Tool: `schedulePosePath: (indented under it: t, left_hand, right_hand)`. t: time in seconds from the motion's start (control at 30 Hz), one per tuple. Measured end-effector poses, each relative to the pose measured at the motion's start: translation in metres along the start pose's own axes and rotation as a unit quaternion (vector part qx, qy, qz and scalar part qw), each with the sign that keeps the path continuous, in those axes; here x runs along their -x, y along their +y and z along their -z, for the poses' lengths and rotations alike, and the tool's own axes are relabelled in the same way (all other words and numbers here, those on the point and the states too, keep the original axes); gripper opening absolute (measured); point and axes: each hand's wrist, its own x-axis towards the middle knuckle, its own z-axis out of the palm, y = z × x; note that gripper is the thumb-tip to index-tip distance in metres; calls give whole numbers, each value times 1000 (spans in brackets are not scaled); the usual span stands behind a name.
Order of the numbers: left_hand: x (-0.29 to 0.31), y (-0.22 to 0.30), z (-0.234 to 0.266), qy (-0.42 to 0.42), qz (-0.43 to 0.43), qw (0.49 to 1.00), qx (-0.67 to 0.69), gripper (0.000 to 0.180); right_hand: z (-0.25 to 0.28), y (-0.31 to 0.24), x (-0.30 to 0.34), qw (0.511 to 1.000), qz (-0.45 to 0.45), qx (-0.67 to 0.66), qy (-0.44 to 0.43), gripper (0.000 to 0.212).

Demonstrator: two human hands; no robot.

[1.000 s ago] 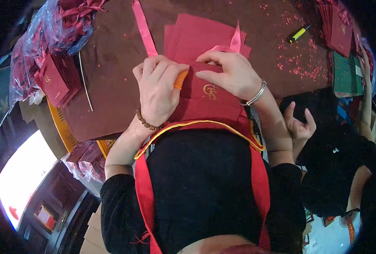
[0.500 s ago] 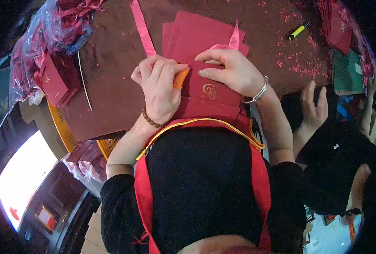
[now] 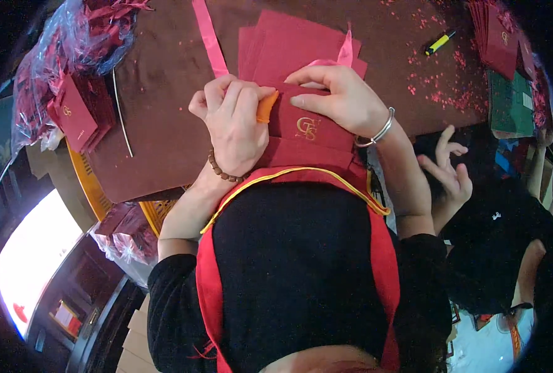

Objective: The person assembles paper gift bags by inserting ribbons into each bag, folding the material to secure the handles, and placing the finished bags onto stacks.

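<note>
A dark red flat card piece point(image 3: 289, 127) with a gold emblem lies close in front of me, its lower part near my apron. My right hand point(image 3: 342, 102) is closed on its upper edge, thumb on the front and fingers curled behind. My left hand point(image 3: 232, 115) is a closed grip at its left edge, pinching a small orange piece point(image 3: 266, 107), whose kind I cannot make out. More plain red pieces point(image 3: 301, 43) lie stacked just beyond. A pink ribbon point(image 3: 209, 37) runs away from near my left hand, and another ribbon end point(image 3: 346, 48) stands up beyond my right.
Stacked red pieces point(image 3: 80, 118) and clear plastic wrapping point(image 3: 105, 46) sit on the left of the brown tabletop point(image 3: 158, 105). A thin white strip point(image 3: 122, 118), a yellow marker point(image 3: 439, 43) and red scraps lie about. At right are more red pieces point(image 3: 497, 43) and a co-worker's hand point(image 3: 447, 171).
My hands stay almost in place around the card, with only a slight shift. The co-worker's hand at right has turned and its fingers have changed position.
</note>
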Motion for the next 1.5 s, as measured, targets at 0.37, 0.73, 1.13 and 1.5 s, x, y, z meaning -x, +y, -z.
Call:
schedulePosePath:
  t: [0.37, 0.73, 1.13, 1.5]
  left_hand:
    - [1, 1, 1, -18, -37, 999, -5, 13]
    - [-3, -8, 3, -49, -70, 996, 24, 15]
    - [-5, -3, 10, -52, -41, 998, 10, 15]
    - [-6, -4, 11, -60, -69, 996, -7, 19]
  right_hand:
    - [-2, 7, 1, 999, 10, -34, 13, 32]
    - [0, -1, 2, 1000, -27, -14, 0, 33]
    - [0, -3, 5, 999, -32, -23, -19, 27]
    - [-2, 0, 3, 999, -41, -22, -15, 28]
